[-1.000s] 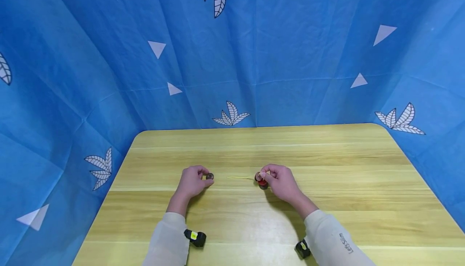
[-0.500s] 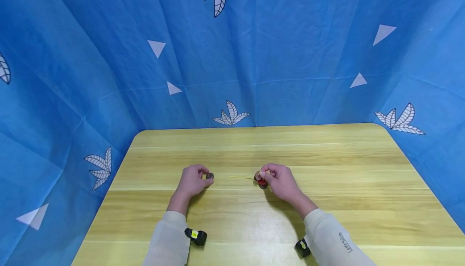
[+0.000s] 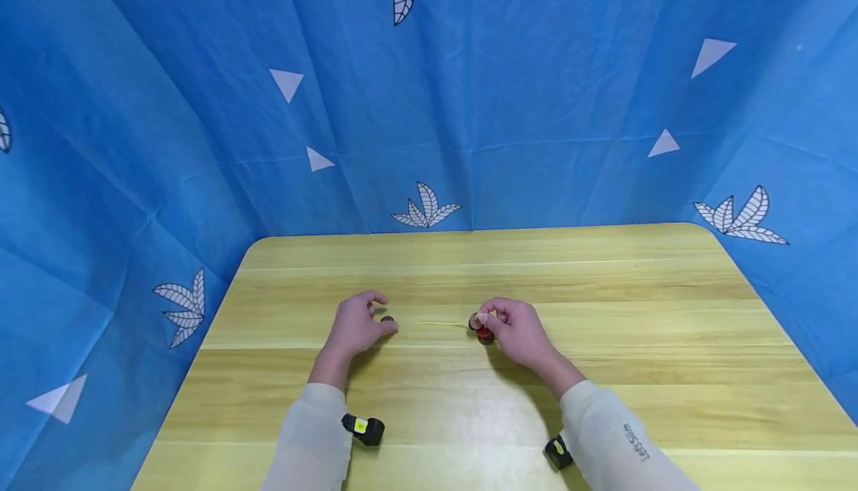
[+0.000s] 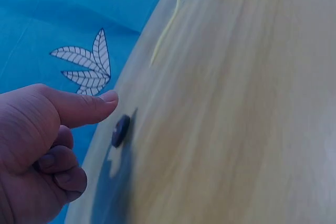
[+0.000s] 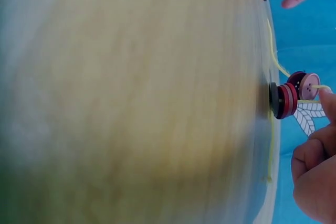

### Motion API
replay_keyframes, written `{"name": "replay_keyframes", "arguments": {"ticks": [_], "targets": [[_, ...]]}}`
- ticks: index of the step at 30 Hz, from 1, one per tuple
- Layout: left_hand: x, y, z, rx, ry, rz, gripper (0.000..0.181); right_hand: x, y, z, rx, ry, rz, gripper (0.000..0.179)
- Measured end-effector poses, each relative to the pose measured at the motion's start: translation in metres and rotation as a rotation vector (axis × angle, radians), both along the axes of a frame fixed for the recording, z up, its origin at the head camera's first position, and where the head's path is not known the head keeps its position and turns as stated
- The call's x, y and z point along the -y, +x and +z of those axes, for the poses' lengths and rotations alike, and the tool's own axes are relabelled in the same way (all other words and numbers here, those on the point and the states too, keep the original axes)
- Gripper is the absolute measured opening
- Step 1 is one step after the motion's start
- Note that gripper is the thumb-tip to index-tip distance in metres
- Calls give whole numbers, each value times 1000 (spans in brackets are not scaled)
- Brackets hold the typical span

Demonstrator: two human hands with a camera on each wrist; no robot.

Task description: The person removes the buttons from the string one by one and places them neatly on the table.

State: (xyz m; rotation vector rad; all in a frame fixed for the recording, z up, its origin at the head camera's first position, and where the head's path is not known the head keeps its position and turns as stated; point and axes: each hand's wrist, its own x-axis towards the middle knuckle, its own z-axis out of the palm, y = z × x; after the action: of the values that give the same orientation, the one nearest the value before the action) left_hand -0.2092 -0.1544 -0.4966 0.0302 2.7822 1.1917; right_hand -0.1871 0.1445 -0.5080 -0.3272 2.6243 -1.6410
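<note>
Before a blue curtain [image 3: 550, 89], over the wood-grained bench [image 3: 670, 357], my left grip [image 3: 354, 325] is loose – thumb and fingers apart – while just beside my right grip [image 3: 516, 329] sits a cluster of red and dark buttons [image 5: 286, 100], threaded on the yellow cord [image 4: 168, 25] I pinch; one dark button [image 4: 121, 131] lies near the left grip.

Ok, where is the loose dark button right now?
In the head view, the loose dark button lies left of centre on the table, beside the left hand and left of the yellow string.
</note>
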Motion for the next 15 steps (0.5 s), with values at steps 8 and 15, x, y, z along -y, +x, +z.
{"name": "replay_keyframes", "arguments": {"ticks": [8, 15], "targets": [[-18, -5, 7, -15, 0, -51, 46, 0, 2, 4, 36, -14, -12, 11], [-35, -6, 9, -5, -17, -107, 49, -1, 1, 2, 33, -13, -18, 12]]}}
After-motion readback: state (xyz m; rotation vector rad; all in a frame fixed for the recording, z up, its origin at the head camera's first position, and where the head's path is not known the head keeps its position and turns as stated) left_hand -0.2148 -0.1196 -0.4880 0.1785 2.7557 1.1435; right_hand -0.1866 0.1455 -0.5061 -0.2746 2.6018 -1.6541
